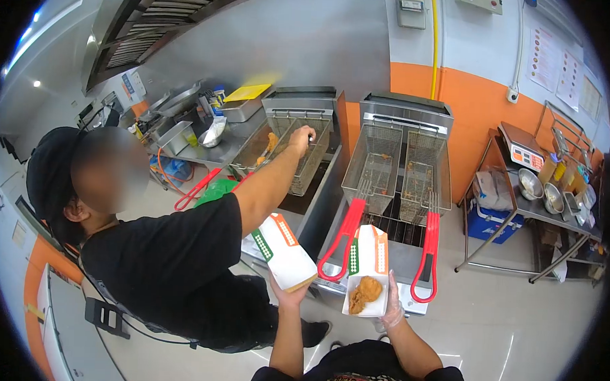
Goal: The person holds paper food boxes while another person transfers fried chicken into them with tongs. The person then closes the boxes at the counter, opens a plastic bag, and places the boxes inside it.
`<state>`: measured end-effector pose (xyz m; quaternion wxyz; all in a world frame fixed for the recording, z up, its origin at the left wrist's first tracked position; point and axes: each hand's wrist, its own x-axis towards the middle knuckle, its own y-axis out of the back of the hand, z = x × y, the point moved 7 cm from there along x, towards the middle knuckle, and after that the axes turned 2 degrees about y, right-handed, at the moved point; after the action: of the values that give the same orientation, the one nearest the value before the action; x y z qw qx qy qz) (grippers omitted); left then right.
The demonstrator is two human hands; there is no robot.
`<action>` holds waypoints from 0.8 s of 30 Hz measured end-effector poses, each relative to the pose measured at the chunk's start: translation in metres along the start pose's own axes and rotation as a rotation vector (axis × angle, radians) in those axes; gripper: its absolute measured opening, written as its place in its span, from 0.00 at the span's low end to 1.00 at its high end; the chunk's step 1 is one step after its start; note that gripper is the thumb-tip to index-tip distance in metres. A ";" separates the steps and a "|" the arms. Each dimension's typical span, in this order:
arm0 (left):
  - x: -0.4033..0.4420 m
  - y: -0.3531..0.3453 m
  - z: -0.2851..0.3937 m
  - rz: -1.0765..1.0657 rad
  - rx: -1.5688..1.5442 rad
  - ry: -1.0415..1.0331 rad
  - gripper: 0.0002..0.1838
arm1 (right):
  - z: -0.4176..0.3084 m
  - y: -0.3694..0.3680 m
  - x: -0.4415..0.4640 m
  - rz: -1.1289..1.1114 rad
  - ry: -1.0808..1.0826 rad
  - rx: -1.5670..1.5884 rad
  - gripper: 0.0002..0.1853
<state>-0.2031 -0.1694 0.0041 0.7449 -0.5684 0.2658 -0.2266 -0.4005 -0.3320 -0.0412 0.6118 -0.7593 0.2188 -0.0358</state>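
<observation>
Hands well apart, a person holds a takeaway carton in each. The bare left hand (288,296) curls under the near end of a folded-over carton (286,256), its contents, if any, hidden. The right hand (393,312), in a clear glove, wraps the side of a lidless-side-up box (369,252), fried chicken (366,293) in its tray; the flap leans away, apparently keeping the mouth unobstructed, while the grip on the wall likely keeps fingers off the food. Just beyond, two wire baskets (372,152) sit on the right fryer (402,112), red handles (432,223) jutting outward, presumably for gripping away from heat. At left, a co-worker's hand (300,139) closes on something dark over the left fryer (298,98). Far right, a scale (526,157) shares a steel table (576,226) with bowls.
</observation>
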 end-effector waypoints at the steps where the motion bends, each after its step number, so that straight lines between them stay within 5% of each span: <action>1: 0.001 0.004 0.001 0.006 0.009 -0.003 0.32 | 0.000 -0.002 -0.001 0.006 -0.004 0.016 0.38; 24: -0.010 0.003 0.007 -0.003 0.075 -0.022 0.32 | 0.006 -0.010 -0.012 -0.024 -0.060 0.144 0.36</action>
<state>-0.2059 -0.1577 0.0044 0.7682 -0.5429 0.2483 -0.2312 -0.4062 -0.3207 -0.0310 0.6706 -0.7167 0.1881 -0.0357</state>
